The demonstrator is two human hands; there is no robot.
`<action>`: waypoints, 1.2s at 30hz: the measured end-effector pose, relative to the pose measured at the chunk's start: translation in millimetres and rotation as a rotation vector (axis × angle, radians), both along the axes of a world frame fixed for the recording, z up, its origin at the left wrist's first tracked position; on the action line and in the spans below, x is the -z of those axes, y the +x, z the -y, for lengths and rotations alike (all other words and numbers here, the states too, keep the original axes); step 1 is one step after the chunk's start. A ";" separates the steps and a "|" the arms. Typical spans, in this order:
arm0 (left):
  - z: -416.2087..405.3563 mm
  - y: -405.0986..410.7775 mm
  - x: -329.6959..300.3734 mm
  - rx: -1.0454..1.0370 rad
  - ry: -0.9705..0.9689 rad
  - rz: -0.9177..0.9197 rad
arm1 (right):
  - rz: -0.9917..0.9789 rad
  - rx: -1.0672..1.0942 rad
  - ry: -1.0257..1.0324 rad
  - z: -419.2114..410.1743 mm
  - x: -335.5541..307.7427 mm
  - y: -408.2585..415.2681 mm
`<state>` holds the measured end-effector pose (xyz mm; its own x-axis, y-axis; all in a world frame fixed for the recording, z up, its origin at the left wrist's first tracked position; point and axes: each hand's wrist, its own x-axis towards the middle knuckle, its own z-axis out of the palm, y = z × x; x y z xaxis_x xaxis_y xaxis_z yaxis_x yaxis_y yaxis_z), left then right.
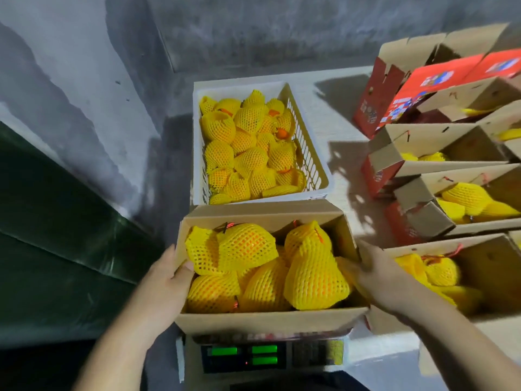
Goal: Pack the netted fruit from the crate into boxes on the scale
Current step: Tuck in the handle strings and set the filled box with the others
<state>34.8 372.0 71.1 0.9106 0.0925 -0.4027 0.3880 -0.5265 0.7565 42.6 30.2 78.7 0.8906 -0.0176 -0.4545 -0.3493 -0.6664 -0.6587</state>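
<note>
Head view shows the box (pixel 262 320) on the scale (pixel 262 355) at six o'clock, heaped with netted fruit (pixel 313 275) up to its rim, so I judge this one about full and ready to come off. My left hand (pixel 166 280) grips the box's left wall at eight o'clock, thumb hooked over the edge against a net sleeve, fingers hidden down the outside. My right hand (pixel 377 275) is at the box's right wall at four o'clock; it is blurred, and I cannot tell whether its grip is wrapped round the cardboard or only pressed flat against it. The scale's green readouts glow below the box, too blurred to read. The white crate (pixel 315 167) sits at twelve o'clock, just behind the box, and holds plenty of netted fruit (pixel 248 153), so a good deal of packing is left. On the counter (pixel 338 117), from one to four o'clock, stand several open boxes (pixel 439 165), each with some netted fruit inside; I take these as already packed, though I cannot see how full they are. As I judge it, the job is partway through: a handful of boxes done, one on the scale nearly finished, and a crate far from empty.
</note>
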 end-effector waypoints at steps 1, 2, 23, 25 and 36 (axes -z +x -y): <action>-1.1 0.0 0.2 -0.007 0.038 -0.005 | 0.014 0.012 -0.050 -0.8 -0.5 2.1; -3.2 0.0 -0.4 0.012 0.078 -0.004 | 0.024 0.014 -0.092 -3.3 -3.8 3.4; -18.5 -58.1 -61.5 0.559 0.085 0.358 | 0.245 0.509 -0.088 4.6 -105.9 -238.3; 7.6 -62.7 -66.8 0.612 0.080 0.385 | 0.246 0.565 -0.089 21.9 -108.2 -258.3; 234.0 -126.5 -106.2 0.837 0.071 0.305 | 0.210 0.768 -0.062 173.5 -100.9 -362.3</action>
